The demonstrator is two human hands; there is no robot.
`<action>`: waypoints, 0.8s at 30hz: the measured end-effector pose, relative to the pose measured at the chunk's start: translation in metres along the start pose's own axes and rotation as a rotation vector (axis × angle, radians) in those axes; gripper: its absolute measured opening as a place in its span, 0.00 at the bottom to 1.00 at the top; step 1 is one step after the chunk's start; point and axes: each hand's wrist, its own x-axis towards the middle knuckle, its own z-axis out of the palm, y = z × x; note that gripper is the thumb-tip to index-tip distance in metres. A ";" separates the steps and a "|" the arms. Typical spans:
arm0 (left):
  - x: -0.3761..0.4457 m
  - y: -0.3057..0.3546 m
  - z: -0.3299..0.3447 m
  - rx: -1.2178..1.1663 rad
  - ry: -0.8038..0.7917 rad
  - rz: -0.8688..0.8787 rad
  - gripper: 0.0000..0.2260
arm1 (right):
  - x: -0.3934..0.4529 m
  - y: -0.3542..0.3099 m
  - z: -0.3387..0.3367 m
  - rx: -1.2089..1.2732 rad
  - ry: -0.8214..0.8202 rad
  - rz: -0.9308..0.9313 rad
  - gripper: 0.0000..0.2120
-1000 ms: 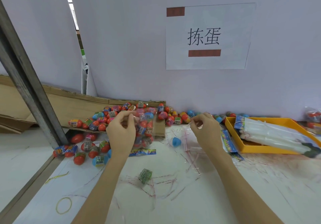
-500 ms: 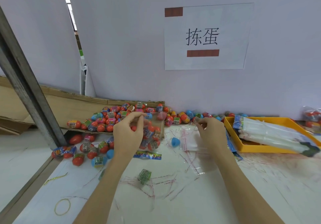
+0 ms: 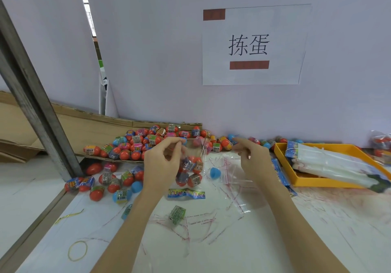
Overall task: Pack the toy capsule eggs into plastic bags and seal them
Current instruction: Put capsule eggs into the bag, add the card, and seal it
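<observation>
Head view. The left hand [image 3: 163,162] pinched the top of a filled bag [image 3: 191,167] held above the worktop [image 3: 275,241]; the right hand [image 3: 251,158], fingers loosely curled, apparently held nothing. Loose eggs [image 3: 135,145] lay beyond the left hand. Sealing appeared under way; closing the flap comes next.

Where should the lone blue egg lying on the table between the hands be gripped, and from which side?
Grip the blue egg across its rounded middle, coming from above. It lies free on the table, apart from the egg pile, so nothing crowds it from above. The right hand hovers nearest; the left hand holds the filled bag.
</observation>
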 end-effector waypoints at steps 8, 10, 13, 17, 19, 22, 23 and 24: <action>0.000 -0.001 0.004 -0.123 -0.045 -0.129 0.08 | -0.006 -0.017 0.005 0.264 0.044 -0.050 0.13; 0.001 -0.002 0.005 -0.160 -0.051 -0.182 0.08 | -0.008 -0.029 0.007 0.584 -0.169 0.045 0.12; 0.001 -0.004 0.005 -0.227 -0.090 -0.262 0.08 | -0.012 -0.040 0.017 0.654 -0.329 0.073 0.11; 0.002 -0.010 0.005 -0.348 -0.128 -0.412 0.07 | -0.014 -0.044 0.025 0.601 -0.260 0.076 0.05; 0.003 -0.013 0.004 -0.457 -0.154 -0.517 0.08 | -0.014 -0.042 0.023 0.622 -0.233 0.085 0.05; 0.003 -0.017 0.003 -0.565 -0.232 -0.599 0.08 | -0.013 -0.038 0.022 0.620 -0.205 0.104 0.05; 0.003 -0.019 0.003 -0.570 -0.242 -0.609 0.08 | -0.013 -0.038 0.022 0.616 -0.202 0.113 0.06; 0.003 -0.020 0.003 -0.573 -0.239 -0.621 0.07 | -0.013 -0.037 0.021 0.612 -0.202 0.123 0.06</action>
